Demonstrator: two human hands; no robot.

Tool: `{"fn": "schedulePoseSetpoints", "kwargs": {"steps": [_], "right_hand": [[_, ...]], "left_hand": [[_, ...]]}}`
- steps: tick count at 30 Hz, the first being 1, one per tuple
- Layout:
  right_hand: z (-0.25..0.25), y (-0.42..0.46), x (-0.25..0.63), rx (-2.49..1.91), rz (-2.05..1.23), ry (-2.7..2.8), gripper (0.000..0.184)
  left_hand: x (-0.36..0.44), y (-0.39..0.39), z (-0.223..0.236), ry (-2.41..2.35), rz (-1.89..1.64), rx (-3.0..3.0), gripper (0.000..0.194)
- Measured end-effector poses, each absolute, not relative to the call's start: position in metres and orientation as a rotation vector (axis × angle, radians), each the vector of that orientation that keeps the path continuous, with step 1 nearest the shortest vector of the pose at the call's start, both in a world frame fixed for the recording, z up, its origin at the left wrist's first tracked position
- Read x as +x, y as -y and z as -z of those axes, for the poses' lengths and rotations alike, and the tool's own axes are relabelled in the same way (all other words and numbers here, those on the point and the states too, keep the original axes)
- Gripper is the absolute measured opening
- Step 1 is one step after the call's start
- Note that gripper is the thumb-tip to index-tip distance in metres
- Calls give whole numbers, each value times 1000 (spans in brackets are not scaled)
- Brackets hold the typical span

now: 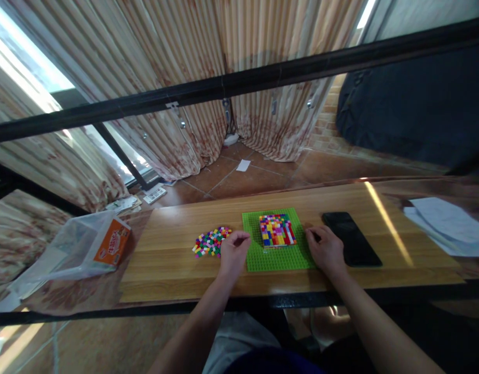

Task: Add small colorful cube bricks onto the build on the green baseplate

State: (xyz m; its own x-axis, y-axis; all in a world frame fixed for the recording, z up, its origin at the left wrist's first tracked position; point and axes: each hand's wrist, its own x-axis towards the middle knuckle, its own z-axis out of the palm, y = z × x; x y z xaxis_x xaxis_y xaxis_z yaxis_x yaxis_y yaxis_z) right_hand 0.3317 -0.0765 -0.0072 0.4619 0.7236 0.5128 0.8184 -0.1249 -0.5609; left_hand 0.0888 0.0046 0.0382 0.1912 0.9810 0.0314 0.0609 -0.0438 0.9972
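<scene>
A green studded baseplate (pixel 255 258) lies on the wooden board, with a block of small multicoloured bricks (pixel 277 230) built up on it. My left hand (pixel 234 253) is closed in a pinch over the plate's left edge; whatever its fingertips hold, if anything, is too small to make out. To its left lies a loose pile of small coloured bricks (pixel 210 242), partly covered by the hand. My right hand (pixel 325 250) rests at the plate's right edge with curled fingers, and what may be between them is hidden.
A dark phone-like slab (pixel 352 240) lies close to my right hand. White papers (pixel 451 223) are at the far right. A clear plastic bin (pixel 81 259) with an orange label stands left of the wooden board (pixel 165 280). A black metal bar (pixel 239 82) crosses beyond the table.
</scene>
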Motion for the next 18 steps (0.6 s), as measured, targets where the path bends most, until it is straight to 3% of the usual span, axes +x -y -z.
{"fn": "schedulePoseSetpoints", "kwargs": {"steps": [11, 18], "right_hand": [[7, 78, 331, -1886, 149, 1271, 27], [6, 78, 331, -1890, 181, 1279, 26]], "left_hand": [[-46, -1, -33, -1615, -1067, 1673, 15], [-63, -7, -31, -1787, -791, 1973, 15]]}}
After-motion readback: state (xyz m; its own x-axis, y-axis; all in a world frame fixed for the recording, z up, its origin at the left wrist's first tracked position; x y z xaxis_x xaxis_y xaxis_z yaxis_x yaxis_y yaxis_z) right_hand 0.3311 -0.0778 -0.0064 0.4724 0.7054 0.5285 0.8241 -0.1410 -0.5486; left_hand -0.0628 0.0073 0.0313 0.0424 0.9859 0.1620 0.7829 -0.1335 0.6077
